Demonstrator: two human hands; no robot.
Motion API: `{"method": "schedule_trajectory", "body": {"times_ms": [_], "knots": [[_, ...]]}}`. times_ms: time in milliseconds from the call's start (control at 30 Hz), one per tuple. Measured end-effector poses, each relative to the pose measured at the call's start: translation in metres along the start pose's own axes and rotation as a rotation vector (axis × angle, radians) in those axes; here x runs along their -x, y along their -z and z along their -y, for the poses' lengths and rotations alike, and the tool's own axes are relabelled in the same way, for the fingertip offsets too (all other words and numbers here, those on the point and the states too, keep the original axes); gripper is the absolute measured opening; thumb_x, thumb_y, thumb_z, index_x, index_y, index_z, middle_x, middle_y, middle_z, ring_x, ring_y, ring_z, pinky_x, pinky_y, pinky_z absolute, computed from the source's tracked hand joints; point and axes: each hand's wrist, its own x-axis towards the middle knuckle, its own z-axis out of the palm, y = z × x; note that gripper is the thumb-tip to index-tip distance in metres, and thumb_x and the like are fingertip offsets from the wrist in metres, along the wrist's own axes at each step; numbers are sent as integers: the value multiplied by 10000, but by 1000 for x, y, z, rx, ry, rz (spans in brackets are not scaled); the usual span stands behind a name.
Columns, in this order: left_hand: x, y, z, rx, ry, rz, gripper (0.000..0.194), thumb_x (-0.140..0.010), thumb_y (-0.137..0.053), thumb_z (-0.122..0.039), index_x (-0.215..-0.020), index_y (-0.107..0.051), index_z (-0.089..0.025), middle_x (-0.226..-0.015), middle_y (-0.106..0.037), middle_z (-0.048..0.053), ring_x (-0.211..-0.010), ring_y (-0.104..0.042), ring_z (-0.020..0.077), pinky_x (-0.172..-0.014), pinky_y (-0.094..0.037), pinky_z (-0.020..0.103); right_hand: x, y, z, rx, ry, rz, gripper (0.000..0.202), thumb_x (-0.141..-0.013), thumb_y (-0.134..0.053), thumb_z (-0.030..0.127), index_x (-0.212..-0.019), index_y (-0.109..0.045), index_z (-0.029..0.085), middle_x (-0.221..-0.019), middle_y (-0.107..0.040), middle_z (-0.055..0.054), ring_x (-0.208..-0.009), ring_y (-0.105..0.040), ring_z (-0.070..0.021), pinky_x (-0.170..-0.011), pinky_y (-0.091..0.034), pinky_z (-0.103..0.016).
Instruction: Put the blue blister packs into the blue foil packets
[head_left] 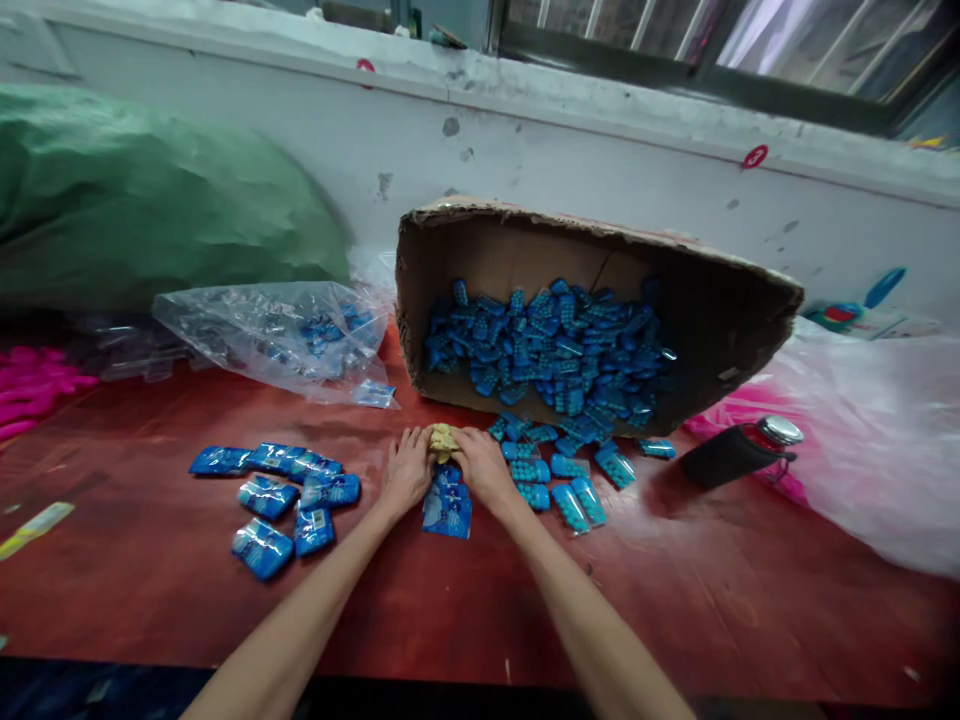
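A blue packet (448, 508) lies on the bench (480, 610), its printed face upward and marked with paler patches too blurred to read. It looks flat at the near end, where the bottom edge runs nearly straight and the corners are exposed. Its length points away from the person, and its far end runs up between the hands, partly hidden there. At that end sits a pale yellow wad (444, 442), crumpled and lumpy, flanked by the left fingers (412, 440) and right fingers (469, 440). Whether the wad is inside the packet's mouth cannot be told.
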Motion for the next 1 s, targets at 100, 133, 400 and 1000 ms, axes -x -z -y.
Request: {"method": "schedule_trajectory", "body": {"times_ms": [100,133,400,1000], "knots": [[9,3,3,-9,-3,-19,522,-822,-353,-320,-1293,-310,-100,-1348,-367,196,-1272,-257,276,-1008,-183,451,38,-2,3,5,-12,-31,295,-841,-478,281,-1130,-522,243,-1111,-532,-75,-992,-450,-236,-813,-360,-342],[13,4,3,-16,-4,-27,535,-827,-339,-331,-1305,-283,-98,-1361,-345,194,-1279,-241,268,-1009,-184,444,51,-5,5,18,-5,-38,289,-826,-502,278,-1112,-535,253,-1109,-534,-75,-988,-451,-247,-813,-361,-357],[11,13,-1,-222,-64,50,419,-769,-471,-260,-1183,-455,-192,-1239,-483,149,-1180,-367,282,-930,-279,411,60,-13,25,129,26,38,280,-865,-403,221,-1105,-524,299,-1034,-548,-74,-891,-481,-235,-706,-377,-334],[21,16,-9,-205,-128,-78,325,-826,-361,-230,-1113,-506,-184,-1181,-507,119,-1087,-433,224,-902,-341,364,50,-15,7,32,-63,0,272,-874,-410,267,-1118,-525,299,-920,-530,-36,-844,-492,-170,-694,-372,-239]]}}
